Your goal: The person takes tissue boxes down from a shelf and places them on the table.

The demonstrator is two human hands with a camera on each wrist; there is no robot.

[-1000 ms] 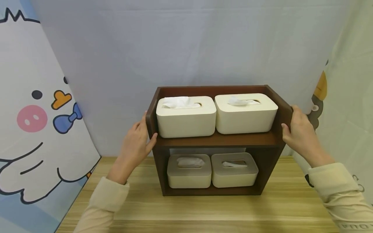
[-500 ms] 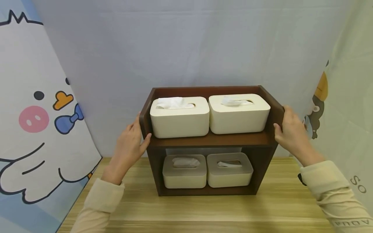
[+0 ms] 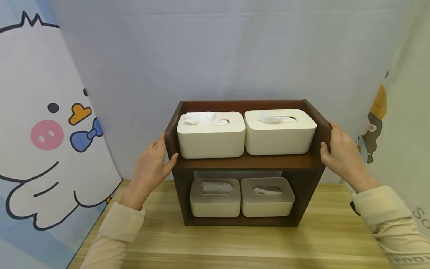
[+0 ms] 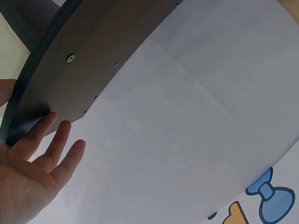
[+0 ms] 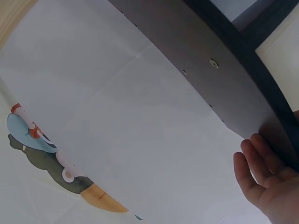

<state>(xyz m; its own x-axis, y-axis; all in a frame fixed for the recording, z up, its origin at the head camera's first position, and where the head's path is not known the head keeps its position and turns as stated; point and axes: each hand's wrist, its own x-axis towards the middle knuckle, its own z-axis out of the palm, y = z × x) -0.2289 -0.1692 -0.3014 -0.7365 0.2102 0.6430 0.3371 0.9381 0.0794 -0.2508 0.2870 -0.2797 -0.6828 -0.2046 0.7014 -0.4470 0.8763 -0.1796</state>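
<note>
A dark brown two-tier wooden shelf (image 3: 246, 163) stands upright on the table in the head view. My left hand (image 3: 149, 166) grips its left side panel, thumb at the front edge and fingers along the outer face. On the opposite panel, my right hand (image 3: 344, 158) holds on the same way. Two cream tissue boxes, the left one (image 3: 211, 144) and the right one (image 3: 281, 140), sit side by side on the upper tier. Below them are two more, one tissue box (image 3: 216, 207) left and one tissue box (image 3: 267, 207) right. White tissue shows in every slot.
The wood-grain table (image 3: 215, 243) extends in front of the shelf and to both sides. A pale cloth backdrop (image 3: 215, 48) hangs behind. Cartoon-printed sheets, one with a white bird (image 3: 43, 86), flank the table. Screw heads (image 4: 70, 58) dot the shelf's outer side panel.
The shelf, tissue boxes included, has shifted slightly left against the backdrop, both hands moving along with it. Their hold looks the same. The head view has also swung a little.
</note>
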